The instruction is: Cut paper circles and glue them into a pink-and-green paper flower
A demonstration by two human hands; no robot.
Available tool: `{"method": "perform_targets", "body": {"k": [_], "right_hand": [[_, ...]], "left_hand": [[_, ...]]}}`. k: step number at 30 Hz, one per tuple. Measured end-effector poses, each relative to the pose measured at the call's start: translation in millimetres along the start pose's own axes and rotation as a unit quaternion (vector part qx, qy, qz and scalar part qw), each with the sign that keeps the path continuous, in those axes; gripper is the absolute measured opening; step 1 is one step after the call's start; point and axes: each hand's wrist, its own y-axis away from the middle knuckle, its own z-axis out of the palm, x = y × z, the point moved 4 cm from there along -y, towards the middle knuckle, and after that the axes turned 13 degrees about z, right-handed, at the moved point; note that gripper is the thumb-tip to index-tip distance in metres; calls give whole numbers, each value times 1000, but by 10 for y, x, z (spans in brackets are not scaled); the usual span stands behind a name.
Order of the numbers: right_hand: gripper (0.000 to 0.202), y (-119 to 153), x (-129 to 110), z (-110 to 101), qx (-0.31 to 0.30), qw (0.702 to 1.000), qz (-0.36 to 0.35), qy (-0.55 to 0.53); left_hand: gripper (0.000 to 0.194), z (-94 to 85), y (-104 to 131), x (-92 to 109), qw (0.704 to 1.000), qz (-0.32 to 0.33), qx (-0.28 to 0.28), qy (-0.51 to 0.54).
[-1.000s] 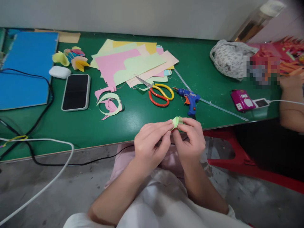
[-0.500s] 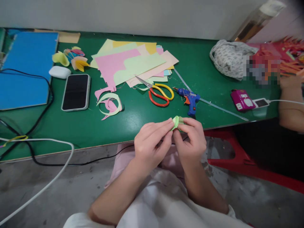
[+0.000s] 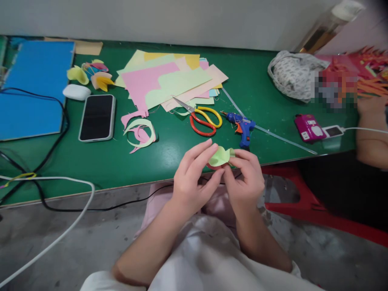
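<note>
A light green curled paper piece (image 3: 219,156) is between my hands above the table's front edge, with a reddish part showing under it. My right hand (image 3: 246,173) pinches its right end. My left hand (image 3: 194,171) has its fingers curved around the left side of the paper, touching it. Beyond my hands lie scissors (image 3: 203,121) with red and yellow handles and a blue glue gun (image 3: 245,125). Pink and pale green paper scraps (image 3: 148,135) lie left of the scissors, and a stack of coloured paper sheets (image 3: 182,81) is behind them.
At the left are a phone (image 3: 97,118), a white case (image 3: 76,92), paper petals (image 3: 78,74), a blue board (image 3: 36,93) and cables. A patterned cloth bag (image 3: 291,74), a magenta box (image 3: 309,127) and another person's arm (image 3: 371,133) are at the right.
The fingers of my left hand have lifted and spread a little to the left. The green paper has opened out and shows more of its surface. My right hand has barely moved.
</note>
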Motion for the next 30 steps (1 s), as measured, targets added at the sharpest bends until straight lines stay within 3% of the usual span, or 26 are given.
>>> {"method": "perform_targets", "body": {"k": [2,4,7,10,14,17,22,30], "right_hand": [[14,-4,22,-8,4,1000,11,-2],[14,-9,41,-17,7,1000,24,-6],[15,-10,50,-15,2,999,35,-16],[21,9,43,15,-6,998,47,-44],[47,50,64,37,24,980,110,-165],[53,71,52,51,25,965,142,-221],[47,99,-31,25,27,972,140,-188],[34,108,-71,-9,8,977,107,-182]], "left_hand": [[52,4,32,-40,999,-39,20,20],[40,5,47,-73,997,-78,25,17],[15,20,20,-71,996,-92,-18,-12],[10,28,4,-75,992,-121,-34,-6],[9,28,76,-147,974,-217,30,52],[6,37,150,-192,958,-259,77,92],[9,4,185,-158,973,-198,104,47],[16,-30,149,-70,990,-105,92,16]]}}
